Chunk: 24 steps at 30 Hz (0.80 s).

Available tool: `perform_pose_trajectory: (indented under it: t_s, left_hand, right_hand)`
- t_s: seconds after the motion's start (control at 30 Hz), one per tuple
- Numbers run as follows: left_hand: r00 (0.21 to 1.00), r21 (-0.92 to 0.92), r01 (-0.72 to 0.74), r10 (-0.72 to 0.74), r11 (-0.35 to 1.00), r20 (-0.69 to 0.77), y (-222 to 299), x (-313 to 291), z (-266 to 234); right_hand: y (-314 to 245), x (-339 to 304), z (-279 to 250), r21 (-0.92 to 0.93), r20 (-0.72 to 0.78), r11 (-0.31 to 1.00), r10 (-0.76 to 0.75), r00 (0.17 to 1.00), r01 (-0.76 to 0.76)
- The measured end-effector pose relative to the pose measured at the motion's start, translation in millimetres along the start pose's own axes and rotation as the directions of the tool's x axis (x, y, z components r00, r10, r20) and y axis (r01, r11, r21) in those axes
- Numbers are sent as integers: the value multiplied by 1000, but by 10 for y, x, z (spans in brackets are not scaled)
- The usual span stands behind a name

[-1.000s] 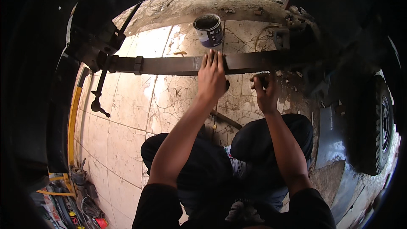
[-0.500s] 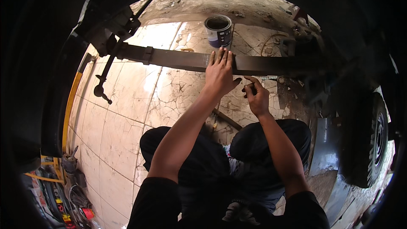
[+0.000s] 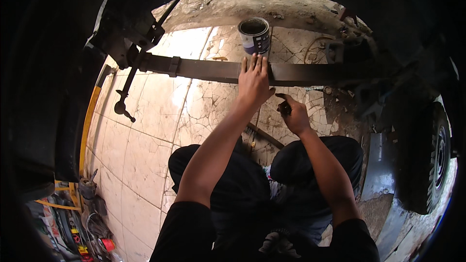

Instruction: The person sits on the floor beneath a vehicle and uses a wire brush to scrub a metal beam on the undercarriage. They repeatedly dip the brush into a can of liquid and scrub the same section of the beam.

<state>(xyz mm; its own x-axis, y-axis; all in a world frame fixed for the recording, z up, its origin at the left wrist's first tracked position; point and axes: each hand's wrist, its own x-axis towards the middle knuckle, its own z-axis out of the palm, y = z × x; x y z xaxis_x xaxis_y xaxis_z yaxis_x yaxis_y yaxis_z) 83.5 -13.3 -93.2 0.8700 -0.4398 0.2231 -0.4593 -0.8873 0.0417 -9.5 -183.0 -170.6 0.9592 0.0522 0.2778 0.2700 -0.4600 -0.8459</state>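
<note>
A dark leaf spring [image 3: 206, 70] stretches across the view, with a clamp band near its left end. My left hand [image 3: 253, 81] lies on it with the fingers stretched out flat and pointing away from me. Just below the spring, to the right of that hand, is my right hand [image 3: 295, 116], its fingers curled and the index finger bent toward the left thumb. The fingertips look blackened; whether something small and dark sits in the curl I cannot make out. Right beyond my left fingertips stands an open paint can [image 3: 254, 36], dark inside.
A brush-like tool with a long handle [image 3: 266, 136] lies on cracked floor tiles between my knees. At left hang a rod with a ball joint [image 3: 121, 106] and a yellow bar [image 3: 88, 126]. A tyre [image 3: 438, 150] and metal sheets [image 3: 377, 167] are at right. Dark vehicle parts frame the top.
The whole view has shifted slightly, so the scene sits a little further right. My right hand's fingers look more curled in, while my left hand stays flat on the spring.
</note>
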Motion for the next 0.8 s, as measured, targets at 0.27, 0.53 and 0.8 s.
perform_pose_trajectory:
  t_s: [0.27, 0.53, 0.8]
  left_hand:
    - [992, 54, -122, 123, 991, -30, 72, -584, -41]
    - [986, 37, 85, -79, 996, -145, 137, -743, 55]
    - [976, 66, 202, -194, 977, -102, -92, -249, -15]
  right_hand:
    - [-10, 57, 15, 10, 0, 999, -38, 999, 38]
    - [89, 180, 90, 14, 39, 1000, -9, 999, 8]
    - [204, 183, 129, 1, 27, 1000, -25, 999, 25]
